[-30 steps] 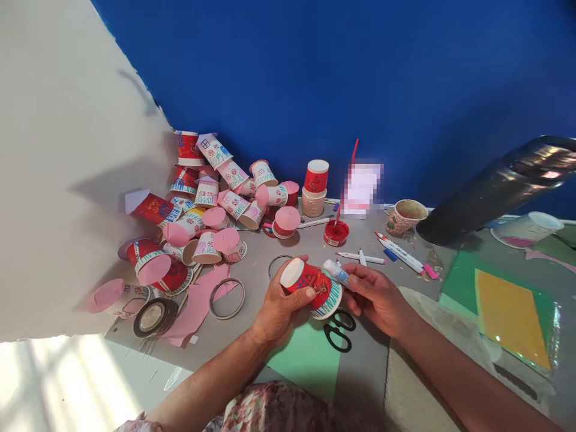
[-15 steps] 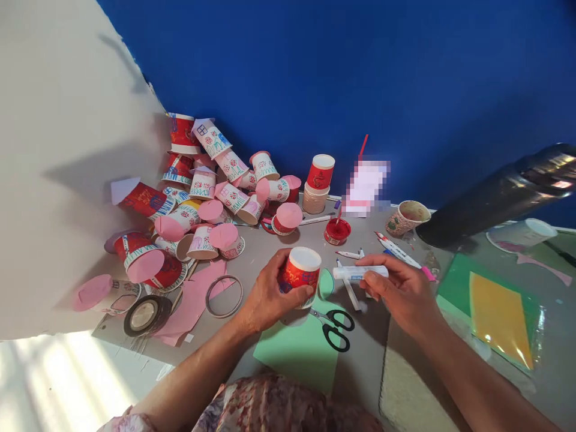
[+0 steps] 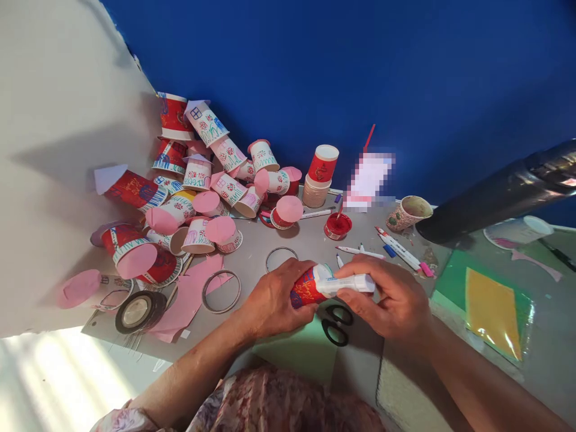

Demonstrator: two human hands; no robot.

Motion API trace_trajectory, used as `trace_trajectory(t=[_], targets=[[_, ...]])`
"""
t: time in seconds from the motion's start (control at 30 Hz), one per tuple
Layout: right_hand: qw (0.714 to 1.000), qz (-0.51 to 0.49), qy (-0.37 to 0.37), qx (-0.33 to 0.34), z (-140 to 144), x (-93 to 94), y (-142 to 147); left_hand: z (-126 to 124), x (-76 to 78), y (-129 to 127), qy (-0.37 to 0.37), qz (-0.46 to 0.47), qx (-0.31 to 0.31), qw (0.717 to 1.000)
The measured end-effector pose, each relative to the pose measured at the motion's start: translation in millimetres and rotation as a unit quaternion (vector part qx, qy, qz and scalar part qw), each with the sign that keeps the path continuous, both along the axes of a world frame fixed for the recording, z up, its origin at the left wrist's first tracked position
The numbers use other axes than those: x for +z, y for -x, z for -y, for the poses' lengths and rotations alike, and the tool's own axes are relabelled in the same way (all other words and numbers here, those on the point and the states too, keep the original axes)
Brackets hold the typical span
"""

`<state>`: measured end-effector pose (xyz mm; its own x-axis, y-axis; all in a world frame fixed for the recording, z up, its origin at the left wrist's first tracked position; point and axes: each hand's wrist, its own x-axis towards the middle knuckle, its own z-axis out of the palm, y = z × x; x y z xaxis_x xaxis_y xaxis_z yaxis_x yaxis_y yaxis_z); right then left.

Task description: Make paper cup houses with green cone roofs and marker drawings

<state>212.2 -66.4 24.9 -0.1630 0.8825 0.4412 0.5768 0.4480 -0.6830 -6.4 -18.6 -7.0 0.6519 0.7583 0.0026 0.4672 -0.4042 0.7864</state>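
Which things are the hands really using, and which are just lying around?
In use:
- red paper cup, held by the left hand
- white glue stick, held by the right hand, tip at the cup

Lying about:
- scissors
- heap of decorated cups
- markers
- tape roll
- red paint pot

Head-worn view, downward, close over table (image 3: 288,246)

Both forearms are bare, above a floral-patterned garment (image 3: 279,402) (pinkish, with darker blotches) at the lower edge.
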Motion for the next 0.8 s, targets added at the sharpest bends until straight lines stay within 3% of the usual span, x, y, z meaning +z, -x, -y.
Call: trace_trajectory(t=[0.17, 0.33, 0.5, 0.8], targets=[[0.998, 0.018, 0.020, -0.062, -11.2, 6.6, 3.0, 2.3, -5.1, -1.9, -0.047, 0.033, -0.038, 0.998], [0.992, -0.025, 0.076, -0.101, -16.7, 3.5, -9.3, 0.0, -4.6, -0.9, -0.049, 0.110, -0.024, 0.992], [0.982, -0.077, 0.108, -0.133, -14.0, -1.8, -19.1, -2.4, -7.0, -2.1, -0.056, 0.125, -0.045, 0.990], [0.993, -0.036, 0.088, -0.065, -15.2, 2.4, -13.7, -1.1, -12.6, -4.1, -0.024, 0.123, -0.080, 0.989]])
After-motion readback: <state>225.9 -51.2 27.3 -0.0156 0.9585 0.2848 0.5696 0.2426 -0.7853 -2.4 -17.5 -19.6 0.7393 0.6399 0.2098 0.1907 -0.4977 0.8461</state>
